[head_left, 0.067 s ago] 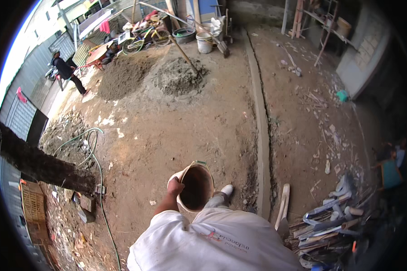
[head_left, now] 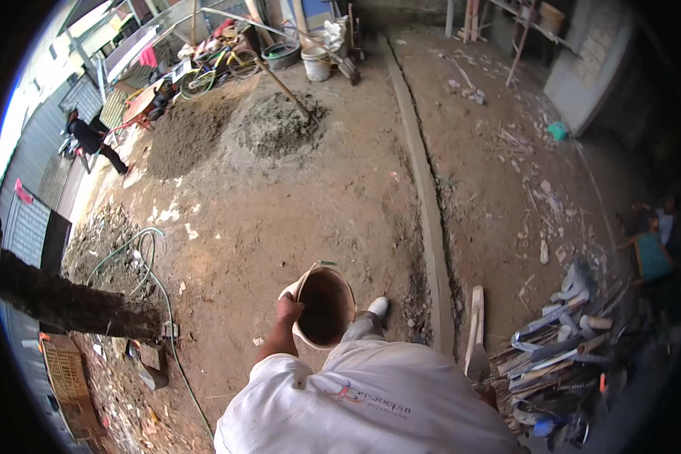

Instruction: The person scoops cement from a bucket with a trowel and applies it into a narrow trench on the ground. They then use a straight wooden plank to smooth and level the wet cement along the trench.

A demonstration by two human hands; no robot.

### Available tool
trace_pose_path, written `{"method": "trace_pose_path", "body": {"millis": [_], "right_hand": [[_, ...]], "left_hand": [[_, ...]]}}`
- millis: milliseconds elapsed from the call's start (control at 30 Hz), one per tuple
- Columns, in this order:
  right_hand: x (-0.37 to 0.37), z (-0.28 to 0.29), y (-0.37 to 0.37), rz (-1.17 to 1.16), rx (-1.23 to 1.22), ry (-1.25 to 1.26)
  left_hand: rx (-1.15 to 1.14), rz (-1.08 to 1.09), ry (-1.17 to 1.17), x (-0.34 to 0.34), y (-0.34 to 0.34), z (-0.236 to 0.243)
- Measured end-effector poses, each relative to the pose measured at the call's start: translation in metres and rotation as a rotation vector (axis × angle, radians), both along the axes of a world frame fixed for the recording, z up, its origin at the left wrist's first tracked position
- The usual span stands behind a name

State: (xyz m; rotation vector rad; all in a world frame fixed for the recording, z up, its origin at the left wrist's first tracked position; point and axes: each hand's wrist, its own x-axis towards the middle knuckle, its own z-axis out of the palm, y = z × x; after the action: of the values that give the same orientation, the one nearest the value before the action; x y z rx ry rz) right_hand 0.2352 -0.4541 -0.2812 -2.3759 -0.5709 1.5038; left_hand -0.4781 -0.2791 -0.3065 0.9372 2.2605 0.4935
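My left hand (head_left: 288,309) is closed on the left side of the rim of a pale, dirt-stained bucket (head_left: 346,325). The bucket hangs tilted in front of my legs, its mouth facing up toward me. Its inside is dark, and I cannot make out what lies in it. A greenish piece shows at the far rim. At the right edge of my white shirt, a small brown patch looks like part of my right hand (head_left: 488,395), its fingers hidden. Close to that patch is a tool with a pale wooden handle (head_left: 476,318) and a grey flat end.
A shovel (head_left: 287,94) stands in a grey mortar heap (head_left: 276,132), beside a sand pile (head_left: 185,140). A low cement strip (head_left: 427,204) runs along the ground. Scrap wood and pipes (head_left: 560,348) lie right, a green hose (head_left: 170,325) left. Another person (head_left: 91,138) stands far left by a wheelbarrow (head_left: 138,107).
The far scene has slid left in the picture as my view turned slightly right. My left hand keeps its hold on the bucket. A brown patch now shows at my shirt's right edge.
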Motion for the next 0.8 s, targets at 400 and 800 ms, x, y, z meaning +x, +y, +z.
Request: {"method": "trace_pose_path", "body": {"millis": [400, 800], "right_hand": [[-0.061, 0.031, 0.024, 0.346, 0.270, -0.420], [-0.186, 0.134, 0.157, 0.686, 0.444, -0.461]], "left_hand": [[0.372, -0.133, -0.175, 0.057, 0.120, 0.091], [0.487, -0.451, -0.069, 0.150, 0.234, 0.158]]}}
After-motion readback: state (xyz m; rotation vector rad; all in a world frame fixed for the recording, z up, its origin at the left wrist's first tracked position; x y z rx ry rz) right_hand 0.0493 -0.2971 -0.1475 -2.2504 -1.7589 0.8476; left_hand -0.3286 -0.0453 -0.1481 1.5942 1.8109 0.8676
